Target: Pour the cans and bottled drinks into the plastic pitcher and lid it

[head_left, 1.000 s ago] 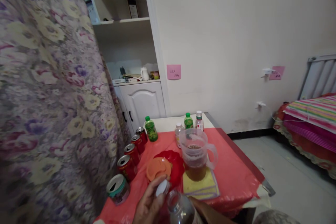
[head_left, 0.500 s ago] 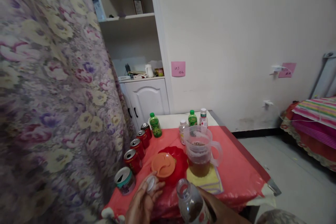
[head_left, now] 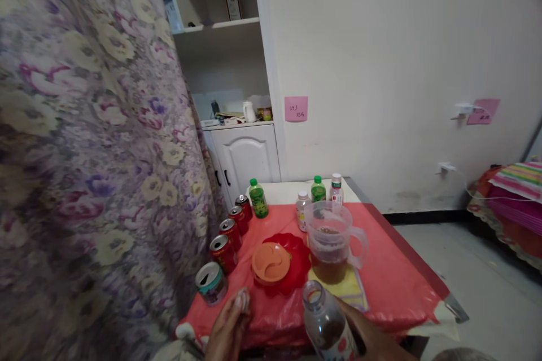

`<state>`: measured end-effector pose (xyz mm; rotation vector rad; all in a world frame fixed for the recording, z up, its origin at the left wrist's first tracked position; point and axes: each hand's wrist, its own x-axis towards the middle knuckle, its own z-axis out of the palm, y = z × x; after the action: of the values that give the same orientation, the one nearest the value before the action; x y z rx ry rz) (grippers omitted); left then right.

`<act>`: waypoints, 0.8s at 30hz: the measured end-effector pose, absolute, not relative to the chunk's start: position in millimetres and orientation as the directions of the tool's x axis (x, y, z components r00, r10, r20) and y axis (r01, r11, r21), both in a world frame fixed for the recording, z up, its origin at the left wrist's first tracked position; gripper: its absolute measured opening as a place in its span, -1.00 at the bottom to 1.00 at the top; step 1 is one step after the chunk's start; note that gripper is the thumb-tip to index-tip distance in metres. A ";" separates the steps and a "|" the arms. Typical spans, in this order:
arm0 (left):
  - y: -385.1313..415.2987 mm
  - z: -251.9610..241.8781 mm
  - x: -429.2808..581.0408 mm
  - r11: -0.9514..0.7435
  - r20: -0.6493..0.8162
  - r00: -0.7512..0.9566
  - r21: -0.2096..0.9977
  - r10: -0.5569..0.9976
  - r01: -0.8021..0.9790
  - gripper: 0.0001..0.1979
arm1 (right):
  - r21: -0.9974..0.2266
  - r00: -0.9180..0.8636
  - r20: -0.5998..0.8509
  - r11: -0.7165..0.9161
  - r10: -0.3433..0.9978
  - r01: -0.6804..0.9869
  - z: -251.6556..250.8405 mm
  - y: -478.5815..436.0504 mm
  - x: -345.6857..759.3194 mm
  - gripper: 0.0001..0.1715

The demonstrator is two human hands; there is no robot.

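Note:
My left hand [head_left: 231, 318] is closed near the table's front edge, beside a teal-topped can [head_left: 212, 287]. A white bottle cap [head_left: 243, 296] shows partly between its fingers. My right hand [head_left: 359, 324] wraps round an uncapped clear bottle [head_left: 324, 318] with a printed label, tilted slightly, its open mouth upward. Just behind that bottle, a clear plastic pitcher [head_left: 332, 242] with brown liquid stands on a yellow cloth [head_left: 358, 293]. Left of the pitcher, an orange divided dish [head_left: 271, 262] rests on a red scalloped plate [head_left: 300, 271].
Several red cans [head_left: 223, 254] line the table's left side, with a green bottle [head_left: 258, 200] behind them. At the back stand a white-capped bottle [head_left: 302, 211], another green bottle [head_left: 318, 189] and a clear bottle [head_left: 336, 189]. A floral curtain [head_left: 105, 152] hangs at left.
My left fingers have closed around the cap, which lay exposed in the hand before. The view has shifted slightly, moving everything rightward; my right hand still holds the bottle.

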<state>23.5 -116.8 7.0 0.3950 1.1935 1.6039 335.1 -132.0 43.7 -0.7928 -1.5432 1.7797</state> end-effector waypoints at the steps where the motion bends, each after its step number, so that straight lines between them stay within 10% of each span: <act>1: -116.5 5.4 23.2 0.046 -0.291 -0.387 0.845 0.875 -0.532 -0.50 | -0.992 -0.603 -0.035 -0.103 0.797 -0.079 44.0 -132.4 335.9 0.39; 24: -66.7 -15.1 12.3 -0.103 -0.115 -0.415 0.878 0.902 -0.467 -0.58 | -0.994 -0.486 -0.103 -0.111 0.868 0.012 36.7 -137.8 366.8 0.21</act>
<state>12.3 -66.7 -15.1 0.5751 1.1210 1.7125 366.8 -137.8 36.7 -0.9951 -1.5059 1.6713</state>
